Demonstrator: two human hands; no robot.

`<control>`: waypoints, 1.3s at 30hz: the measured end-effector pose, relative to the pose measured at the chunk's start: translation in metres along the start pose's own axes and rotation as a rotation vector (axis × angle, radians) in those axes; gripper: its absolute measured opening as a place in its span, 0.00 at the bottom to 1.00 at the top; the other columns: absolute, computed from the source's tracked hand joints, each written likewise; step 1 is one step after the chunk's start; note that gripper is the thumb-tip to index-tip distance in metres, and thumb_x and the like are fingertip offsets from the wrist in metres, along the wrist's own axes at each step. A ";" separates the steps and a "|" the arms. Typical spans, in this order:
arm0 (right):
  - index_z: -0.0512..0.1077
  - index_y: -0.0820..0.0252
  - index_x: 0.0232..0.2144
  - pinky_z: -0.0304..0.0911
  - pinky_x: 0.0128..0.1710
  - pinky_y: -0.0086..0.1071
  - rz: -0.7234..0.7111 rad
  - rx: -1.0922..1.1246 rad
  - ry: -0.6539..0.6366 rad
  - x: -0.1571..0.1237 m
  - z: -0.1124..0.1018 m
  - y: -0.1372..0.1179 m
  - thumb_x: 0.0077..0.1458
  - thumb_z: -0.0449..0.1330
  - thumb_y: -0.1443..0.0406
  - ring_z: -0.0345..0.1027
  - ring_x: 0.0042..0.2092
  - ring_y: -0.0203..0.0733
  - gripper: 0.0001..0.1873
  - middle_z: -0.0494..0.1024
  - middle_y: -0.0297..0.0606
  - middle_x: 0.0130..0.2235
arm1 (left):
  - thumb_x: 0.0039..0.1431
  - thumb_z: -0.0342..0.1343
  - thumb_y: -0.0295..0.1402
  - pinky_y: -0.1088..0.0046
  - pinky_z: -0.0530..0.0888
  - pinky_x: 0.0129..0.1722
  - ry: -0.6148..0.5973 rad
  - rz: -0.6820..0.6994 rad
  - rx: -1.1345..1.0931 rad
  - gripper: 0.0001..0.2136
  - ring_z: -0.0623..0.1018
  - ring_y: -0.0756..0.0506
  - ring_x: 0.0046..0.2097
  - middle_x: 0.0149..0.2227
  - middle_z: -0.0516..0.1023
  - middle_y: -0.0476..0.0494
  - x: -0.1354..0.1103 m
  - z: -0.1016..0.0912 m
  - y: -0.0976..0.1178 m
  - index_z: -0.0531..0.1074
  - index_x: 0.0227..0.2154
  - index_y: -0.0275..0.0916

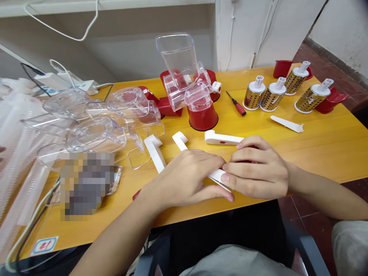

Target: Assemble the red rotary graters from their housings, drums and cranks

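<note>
A white crank handle (217, 177) is held low over the table's front edge. My left hand (184, 178) is closed around it from above, with the thumb stretched along its underside. The fingers of my right hand (255, 168) press on the handle's right end. Bits of red show beneath the right fingers, but what they belong to is hidden. Just beyond my hands lie more white crank handles: one (224, 138) with a small red mark, one (179, 140) partly behind my left hand, and another (155, 152) to its left.
Behind stands a clear plastic grater body (181, 65) with a red base (202, 117). Clear housings (94, 134) crowd the left. A red screwdriver (238, 106), several grating drums (273, 96), a white strip (286, 124) and red parts (330, 100) lie right. A blurred patch (87, 188) covers something.
</note>
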State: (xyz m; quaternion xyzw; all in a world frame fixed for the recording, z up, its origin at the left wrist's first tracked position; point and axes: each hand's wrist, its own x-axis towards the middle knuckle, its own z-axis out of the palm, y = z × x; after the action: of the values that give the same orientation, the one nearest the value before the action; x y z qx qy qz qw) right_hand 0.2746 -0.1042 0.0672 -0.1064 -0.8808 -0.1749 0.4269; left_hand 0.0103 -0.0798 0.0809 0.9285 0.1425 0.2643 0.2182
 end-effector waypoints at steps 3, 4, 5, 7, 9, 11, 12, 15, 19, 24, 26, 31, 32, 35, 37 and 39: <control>0.87 0.57 0.43 0.81 0.54 0.38 0.026 0.027 0.005 -0.001 0.002 -0.001 0.77 0.71 0.64 0.84 0.45 0.34 0.06 0.92 0.31 0.43 | 0.86 0.61 0.54 0.67 0.66 0.29 0.007 -0.030 -0.045 0.27 0.77 0.48 0.27 0.27 0.80 0.51 0.000 0.003 0.004 0.70 0.31 0.42; 0.87 0.57 0.44 0.81 0.54 0.38 0.035 0.039 0.005 -0.002 0.002 -0.001 0.77 0.71 0.64 0.84 0.46 0.35 0.06 0.91 0.32 0.43 | 0.87 0.61 0.52 0.67 0.66 0.29 0.019 -0.027 -0.056 0.26 0.77 0.48 0.27 0.27 0.80 0.51 0.000 0.005 0.004 0.71 0.31 0.42; 0.87 0.58 0.44 0.81 0.54 0.38 0.037 0.053 0.007 -0.002 0.002 -0.001 0.77 0.71 0.64 0.84 0.46 0.35 0.05 0.91 0.32 0.42 | 0.87 0.61 0.50 0.67 0.65 0.30 0.034 -0.019 -0.066 0.25 0.78 0.48 0.27 0.27 0.80 0.51 0.000 0.007 0.004 0.73 0.32 0.42; 0.87 0.59 0.45 0.81 0.54 0.39 0.036 0.076 0.005 -0.002 0.002 -0.001 0.76 0.72 0.64 0.83 0.46 0.36 0.05 0.91 0.34 0.42 | 0.87 0.62 0.48 0.67 0.65 0.30 0.060 -0.007 -0.075 0.23 0.78 0.48 0.28 0.28 0.81 0.51 -0.001 0.010 0.004 0.75 0.33 0.41; 0.87 0.61 0.46 0.81 0.55 0.39 0.033 0.091 0.004 -0.002 0.002 -0.001 0.75 0.73 0.65 0.83 0.46 0.38 0.05 0.91 0.37 0.43 | 0.87 0.63 0.47 0.67 0.65 0.30 0.076 -0.004 -0.073 0.22 0.78 0.49 0.28 0.28 0.82 0.52 0.000 0.011 0.003 0.75 0.33 0.41; 0.86 0.62 0.46 0.81 0.56 0.40 0.033 0.091 0.007 -0.003 0.003 0.000 0.75 0.73 0.65 0.83 0.47 0.39 0.05 0.90 0.38 0.43 | 0.86 0.64 0.48 0.68 0.67 0.31 0.058 -0.024 -0.058 0.23 0.79 0.49 0.28 0.28 0.83 0.52 0.000 0.008 0.003 0.75 0.33 0.41; 0.86 0.62 0.46 0.81 0.57 0.40 0.036 0.089 0.012 -0.004 0.004 0.001 0.75 0.72 0.65 0.83 0.47 0.38 0.05 0.90 0.38 0.43 | 0.85 0.64 0.49 0.69 0.68 0.32 0.033 -0.043 -0.050 0.23 0.80 0.49 0.29 0.30 0.84 0.51 0.000 0.004 0.002 0.76 0.33 0.41; 0.82 0.60 0.45 0.80 0.59 0.39 0.064 0.109 0.042 -0.009 0.005 0.006 0.76 0.69 0.68 0.82 0.46 0.37 0.02 0.89 0.36 0.43 | 0.86 0.61 0.53 0.69 0.75 0.41 -0.088 -0.130 -0.034 0.21 0.88 0.45 0.39 0.41 0.92 0.45 -0.003 -0.012 0.000 0.83 0.44 0.40; 0.76 0.57 0.48 0.77 0.63 0.41 0.106 0.127 0.003 -0.014 0.008 0.012 0.79 0.65 0.69 0.80 0.47 0.38 0.02 0.88 0.33 0.43 | 0.90 0.54 0.50 0.67 0.74 0.41 -0.203 -0.236 -0.012 0.21 0.88 0.43 0.38 0.41 0.92 0.45 -0.014 -0.024 -0.006 0.84 0.48 0.41; 0.79 0.62 0.53 0.69 0.73 0.49 0.235 -0.015 -0.191 -0.015 0.014 0.006 0.81 0.64 0.45 0.79 0.52 0.45 0.25 0.90 0.40 0.47 | 0.90 0.51 0.49 0.64 0.69 0.37 -0.156 -0.308 0.235 0.23 0.87 0.40 0.35 0.37 0.90 0.43 -0.019 -0.005 -0.007 0.82 0.42 0.40; 0.80 0.61 0.47 0.66 0.73 0.50 0.249 -0.102 -0.235 -0.014 0.016 0.000 0.83 0.62 0.51 0.77 0.49 0.46 0.19 0.89 0.37 0.42 | 0.90 0.51 0.46 0.64 0.67 0.35 -0.132 -0.304 0.319 0.22 0.87 0.40 0.34 0.35 0.90 0.42 -0.018 0.002 -0.005 0.81 0.40 0.40; 0.81 0.60 0.43 0.64 0.73 0.48 0.302 -0.140 -0.227 -0.011 0.015 -0.011 0.84 0.58 0.61 0.73 0.46 0.44 0.16 0.84 0.33 0.35 | 0.87 0.55 0.40 0.65 0.63 0.32 -0.098 -0.313 0.401 0.17 0.84 0.41 0.31 0.31 0.87 0.45 -0.017 0.009 0.002 0.78 0.38 0.41; 0.81 0.60 0.43 0.64 0.72 0.47 0.314 -0.141 -0.222 -0.011 0.014 -0.012 0.84 0.58 0.61 0.73 0.46 0.44 0.16 0.84 0.33 0.35 | 0.87 0.55 0.39 0.65 0.63 0.32 -0.097 -0.319 0.409 0.16 0.84 0.41 0.31 0.31 0.86 0.45 -0.017 0.010 0.002 0.78 0.38 0.41; 0.80 0.60 0.42 0.64 0.71 0.46 0.347 -0.135 -0.226 -0.010 0.014 -0.015 0.83 0.58 0.62 0.73 0.45 0.43 0.15 0.84 0.34 0.35 | 0.87 0.55 0.39 0.65 0.62 0.31 -0.089 -0.334 0.422 0.17 0.83 0.41 0.29 0.29 0.85 0.46 -0.018 0.016 0.001 0.77 0.38 0.42; 0.80 0.60 0.41 0.64 0.70 0.45 0.358 -0.132 -0.235 -0.011 0.014 -0.015 0.82 0.59 0.63 0.73 0.44 0.43 0.14 0.84 0.34 0.36 | 0.87 0.55 0.42 0.64 0.62 0.30 -0.077 -0.331 0.420 0.18 0.83 0.40 0.28 0.29 0.85 0.46 -0.017 0.020 -0.002 0.76 0.37 0.42; 0.80 0.61 0.41 0.64 0.69 0.46 0.361 -0.142 -0.228 -0.012 0.015 -0.014 0.81 0.61 0.63 0.73 0.44 0.43 0.13 0.84 0.35 0.36 | 0.88 0.55 0.45 0.64 0.65 0.31 -0.056 -0.316 0.385 0.19 0.85 0.40 0.31 0.32 0.88 0.44 -0.017 0.021 -0.004 0.78 0.38 0.42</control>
State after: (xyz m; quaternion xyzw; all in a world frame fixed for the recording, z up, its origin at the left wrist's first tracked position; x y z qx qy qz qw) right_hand 0.2668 -0.1118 0.0457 -0.3111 -0.8756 -0.1440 0.3403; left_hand 0.0077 -0.0894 0.0558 0.9260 0.3278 0.1693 0.0799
